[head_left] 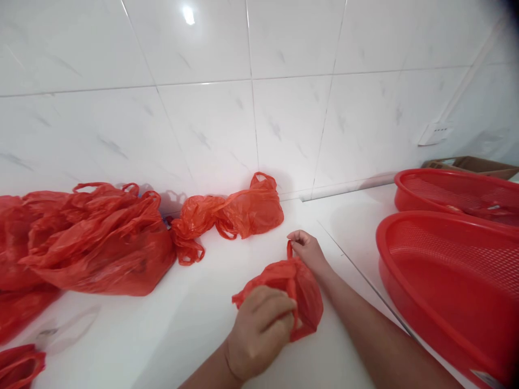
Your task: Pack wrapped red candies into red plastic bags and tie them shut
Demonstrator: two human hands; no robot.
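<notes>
A red plastic bag (310,297) rests on the white tabletop between my two hands, bulging as if something is inside; its contents are hidden. My left hand (261,329) is closed around one of its handles at the near side. At the far side, my right hand (306,247) pinches the other handle loop, pulled up above the bag. Behind them, against the tiled wall, lie smaller red plastic bags (259,210), crumpled together.
A large heap of red plastic bags (121,254) fills the left side. Two red plastic baskets (409,281) with mesh walls stand at the right. Behind them is a cardboard box (470,163), below a wall socket (436,133). Another red bag (20,364) lies at the lower left.
</notes>
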